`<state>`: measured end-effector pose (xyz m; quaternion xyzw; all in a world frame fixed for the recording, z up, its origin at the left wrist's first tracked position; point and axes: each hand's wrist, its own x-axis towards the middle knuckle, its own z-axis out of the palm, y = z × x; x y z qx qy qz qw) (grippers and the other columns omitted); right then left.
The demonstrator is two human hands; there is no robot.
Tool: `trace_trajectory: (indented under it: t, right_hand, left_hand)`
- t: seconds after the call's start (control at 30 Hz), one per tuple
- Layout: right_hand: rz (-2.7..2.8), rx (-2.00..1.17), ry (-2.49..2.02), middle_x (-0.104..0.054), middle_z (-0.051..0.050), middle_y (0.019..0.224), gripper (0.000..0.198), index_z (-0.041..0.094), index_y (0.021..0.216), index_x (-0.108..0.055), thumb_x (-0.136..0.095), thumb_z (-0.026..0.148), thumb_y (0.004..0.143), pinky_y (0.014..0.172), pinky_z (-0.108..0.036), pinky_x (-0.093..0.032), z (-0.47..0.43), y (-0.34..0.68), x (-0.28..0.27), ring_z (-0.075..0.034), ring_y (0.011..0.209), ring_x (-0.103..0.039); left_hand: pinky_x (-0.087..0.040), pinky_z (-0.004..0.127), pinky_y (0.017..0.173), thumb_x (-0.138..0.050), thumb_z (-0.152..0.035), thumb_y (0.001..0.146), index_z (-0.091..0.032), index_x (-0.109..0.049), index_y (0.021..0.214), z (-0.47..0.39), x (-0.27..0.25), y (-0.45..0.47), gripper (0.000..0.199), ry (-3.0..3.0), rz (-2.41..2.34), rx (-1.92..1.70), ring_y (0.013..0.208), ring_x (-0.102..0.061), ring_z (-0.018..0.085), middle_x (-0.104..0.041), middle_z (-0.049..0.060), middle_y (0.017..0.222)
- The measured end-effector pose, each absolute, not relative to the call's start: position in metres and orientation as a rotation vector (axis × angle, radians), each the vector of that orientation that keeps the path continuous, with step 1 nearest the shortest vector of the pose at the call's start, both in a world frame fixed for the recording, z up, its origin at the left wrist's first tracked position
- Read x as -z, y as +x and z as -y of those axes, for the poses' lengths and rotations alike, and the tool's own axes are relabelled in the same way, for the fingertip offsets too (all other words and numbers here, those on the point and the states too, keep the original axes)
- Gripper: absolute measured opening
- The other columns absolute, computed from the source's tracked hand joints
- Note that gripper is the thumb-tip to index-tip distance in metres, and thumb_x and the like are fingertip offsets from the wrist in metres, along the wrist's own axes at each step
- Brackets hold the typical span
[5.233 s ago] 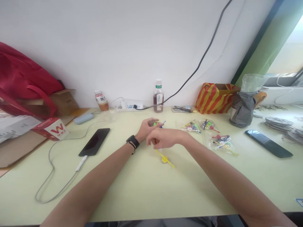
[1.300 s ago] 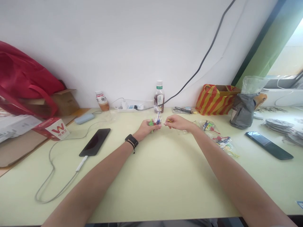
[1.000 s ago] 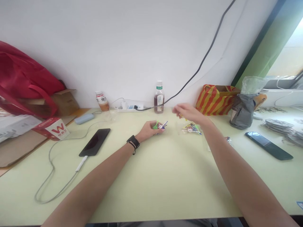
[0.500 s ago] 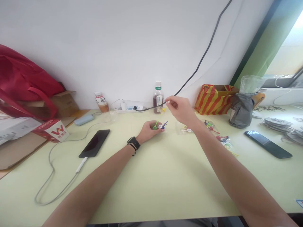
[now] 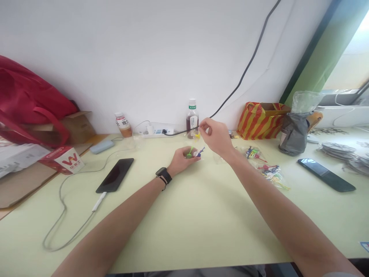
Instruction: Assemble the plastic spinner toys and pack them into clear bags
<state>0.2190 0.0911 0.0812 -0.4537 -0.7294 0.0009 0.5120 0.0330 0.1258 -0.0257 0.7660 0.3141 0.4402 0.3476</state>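
My left hand, wearing a dark wristwatch, rests low over the table. Its fingers are closed around several small plastic pieces in green, white and blue. Up and to the right, my right hand is pinched above the table. A small yellow plastic piece shows just below its fingertips and appears to hang from them, in front of the dark drink bottle. More coloured pieces in clear bags lie right of my right forearm.
A black cable runs down the wall behind my right hand to a power strip. A phone on a white cable lies left, another dark device right. A striped bag stands at the wall, a red bag far left.
My right hand has shifted slightly left and down, and the yellow piece has moved with it. My left hand has stayed nearly in place, still closed on its pieces.
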Motion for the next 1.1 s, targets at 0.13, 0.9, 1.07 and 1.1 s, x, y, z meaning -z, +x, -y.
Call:
trace_trajectory:
  t: [0.13, 0.9, 1.07, 1.1]
  right_hand:
    - [1.772, 0.096, -1.095, -0.065, 0.0, 0.072, 0.012, 0.021, 0.091, -0.063, -0.055, 0.014, 0.086, 0.066, -0.029, -0.041, -0.082, 0.217, -0.089, -0.015, 0.059, -0.051]
    - [1.881, -0.23, -1.271, -0.075, -0.002, 0.078, 0.016, 0.02, 0.082, -0.072, -0.062, 0.009, 0.076, 0.066, -0.03, -0.047, -0.094, 0.212, -0.076, -0.018, 0.067, -0.062]
    - [1.837, -0.24, -1.358, -0.074, -0.003, 0.081, 0.012, 0.02, 0.086, -0.069, -0.06, 0.013, 0.082, 0.068, -0.029, -0.046, -0.097, 0.211, -0.072, -0.019, 0.071, -0.064]
    - [1.868, -0.165, -1.394, -0.074, -0.004, 0.082, 0.012, 0.02, 0.087, -0.069, -0.06, 0.013, 0.083, 0.069, -0.03, -0.045, -0.097, 0.212, -0.072, -0.02, 0.073, -0.064]
  left_hand:
    - [-0.047, 0.029, 0.075, -0.082, -0.043, 0.08, -0.017, -0.071, 0.095, -0.128, 0.028, 0.032, 0.032, 1.999, -0.865, -1.155, 0.08, -0.061, 0.017, -0.069, 0.002, 0.088]
    - [-0.042, 0.028, 0.066, -0.086, -0.045, 0.076, -0.017, -0.066, 0.081, -0.13, 0.03, 0.032, 0.034, 1.99, -0.944, -1.235, 0.069, -0.053, 0.014, -0.064, -0.001, 0.077]
    - [-0.044, 0.028, 0.069, -0.083, -0.045, 0.079, -0.017, -0.068, 0.086, -0.129, 0.029, 0.032, 0.033, 1.985, -0.934, -1.24, 0.073, -0.056, 0.015, -0.067, 0.001, 0.082]
    - [-0.045, 0.028, 0.069, -0.082, -0.044, 0.079, -0.017, -0.068, 0.087, -0.129, 0.029, 0.032, 0.032, 1.988, -0.923, -1.233, 0.073, -0.057, 0.016, -0.067, 0.001, 0.082]
